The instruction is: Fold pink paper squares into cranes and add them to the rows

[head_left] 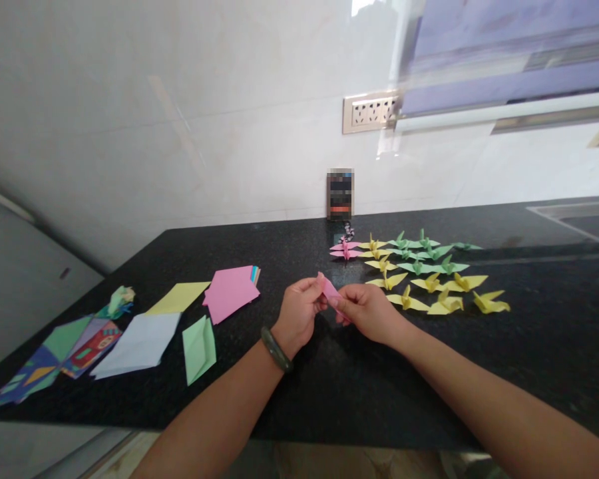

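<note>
A small folded piece of pink paper (331,291) is held above the dark countertop between my two hands. My left hand (302,307), with a dark green bangle at its wrist, pinches the paper's left end. Thumb and fingers of my right hand (362,309) grip its lower right part. The fingers cover much of the paper, so its full folded shape is hidden. Just beyond the hands sit pink paper cranes (346,249), with yellow paper cranes (406,299) and green paper cranes (419,267) in rows to the right.
Left of my hands lie a stack of pink paper sheets (232,293), a yellow sheet (177,297), white sheets (140,342), a folded green paper (198,349), colourful packaging (54,359) and crumpled paper (121,301). A phone (340,194) leans against the wall below a socket panel (369,112).
</note>
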`<state>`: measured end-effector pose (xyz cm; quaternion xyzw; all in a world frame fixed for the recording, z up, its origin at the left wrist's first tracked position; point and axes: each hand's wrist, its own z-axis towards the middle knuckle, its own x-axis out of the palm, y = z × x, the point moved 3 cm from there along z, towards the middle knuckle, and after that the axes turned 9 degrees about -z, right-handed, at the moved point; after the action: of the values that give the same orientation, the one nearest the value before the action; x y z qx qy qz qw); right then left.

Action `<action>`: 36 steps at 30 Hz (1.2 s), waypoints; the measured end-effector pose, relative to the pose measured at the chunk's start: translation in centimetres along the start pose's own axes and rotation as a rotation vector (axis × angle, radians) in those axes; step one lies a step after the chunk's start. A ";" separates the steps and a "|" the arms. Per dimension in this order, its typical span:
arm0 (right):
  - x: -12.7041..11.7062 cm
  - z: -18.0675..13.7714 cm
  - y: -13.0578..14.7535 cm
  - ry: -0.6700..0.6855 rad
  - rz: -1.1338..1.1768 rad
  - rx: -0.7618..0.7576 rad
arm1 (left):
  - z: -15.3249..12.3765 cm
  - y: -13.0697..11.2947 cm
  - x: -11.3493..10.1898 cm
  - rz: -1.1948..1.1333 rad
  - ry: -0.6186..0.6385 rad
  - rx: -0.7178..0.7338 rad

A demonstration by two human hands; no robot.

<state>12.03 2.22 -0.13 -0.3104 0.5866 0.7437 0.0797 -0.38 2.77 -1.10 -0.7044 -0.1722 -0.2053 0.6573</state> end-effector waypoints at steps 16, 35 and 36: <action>-1.6 0.2 -0.3 -0.401 -0.135 -0.273 | 0.1 0.0 -0.3 0.001 -0.029 -0.029; -1.3 0.1 -0.3 -0.358 0.004 -0.180 | 0.1 0.3 -0.1 -0.047 0.032 -0.102; -1.2 0.2 -0.4 -0.344 0.040 -0.160 | 0.1 0.2 0.0 -0.055 0.023 -0.093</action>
<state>13.04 2.80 0.24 -0.1723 0.5096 0.8314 0.1393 -0.29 2.88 -1.30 -0.7268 -0.1739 -0.2392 0.6199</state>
